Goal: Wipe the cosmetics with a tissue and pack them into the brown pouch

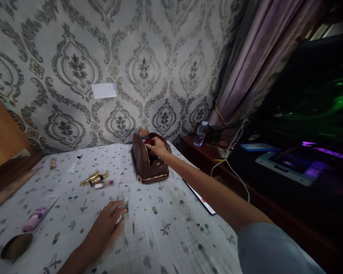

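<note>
My left hand (108, 220) is low over the patterned sheet, its fingers closed around a small white tube (126, 204) with a dark end, mostly hidden by them. My right hand (158, 147) reaches into the open mouth of a brown makeup bag (140, 161), fingers pinched on a small shiny red object (150, 142) whose kind I cannot make out. Other small items show at the back of the bag's opening. Left of the bag lie gold lipstick tubes (90, 179) and a clear lip gloss tube (104, 184) with a dark pink end.
A pink tube (40, 215), a dark round brush (16, 245) and a white tube (74, 165) lie on the left of the sheet (148, 243). A tablet-like device (202, 199) is under my right arm. A water bottle (200, 134) and cables stand at right, beside a lit computer case (308, 114).
</note>
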A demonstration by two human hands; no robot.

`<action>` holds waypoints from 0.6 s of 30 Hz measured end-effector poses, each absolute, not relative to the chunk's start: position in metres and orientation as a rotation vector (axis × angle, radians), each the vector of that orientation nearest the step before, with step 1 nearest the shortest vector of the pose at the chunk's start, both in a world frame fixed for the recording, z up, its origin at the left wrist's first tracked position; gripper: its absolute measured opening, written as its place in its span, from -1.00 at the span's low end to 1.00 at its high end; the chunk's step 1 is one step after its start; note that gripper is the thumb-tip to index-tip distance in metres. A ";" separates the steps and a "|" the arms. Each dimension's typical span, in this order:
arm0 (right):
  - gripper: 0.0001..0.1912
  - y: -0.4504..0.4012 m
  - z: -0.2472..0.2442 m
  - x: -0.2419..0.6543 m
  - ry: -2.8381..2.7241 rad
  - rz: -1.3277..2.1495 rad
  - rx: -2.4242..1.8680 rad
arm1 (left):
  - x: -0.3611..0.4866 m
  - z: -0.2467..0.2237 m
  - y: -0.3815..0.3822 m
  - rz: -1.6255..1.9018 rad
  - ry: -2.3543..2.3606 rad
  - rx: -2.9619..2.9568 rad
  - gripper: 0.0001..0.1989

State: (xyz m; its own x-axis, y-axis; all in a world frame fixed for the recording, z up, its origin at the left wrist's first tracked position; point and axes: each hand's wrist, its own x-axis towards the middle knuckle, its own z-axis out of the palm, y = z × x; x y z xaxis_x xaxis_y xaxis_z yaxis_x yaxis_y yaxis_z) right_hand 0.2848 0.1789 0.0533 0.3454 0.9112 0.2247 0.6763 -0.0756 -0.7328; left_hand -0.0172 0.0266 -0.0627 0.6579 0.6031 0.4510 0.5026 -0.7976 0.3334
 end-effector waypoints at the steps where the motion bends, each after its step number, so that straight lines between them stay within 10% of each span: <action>1: -0.67 0.179 0.053 0.285 -1.393 0.375 -1.815 | -0.017 -0.064 0.027 0.832 0.907 2.696 -0.79; 18: -0.75 0.186 0.049 0.287 -1.146 0.602 -1.598 | -0.018 -0.080 0.032 0.975 0.909 2.754 -0.77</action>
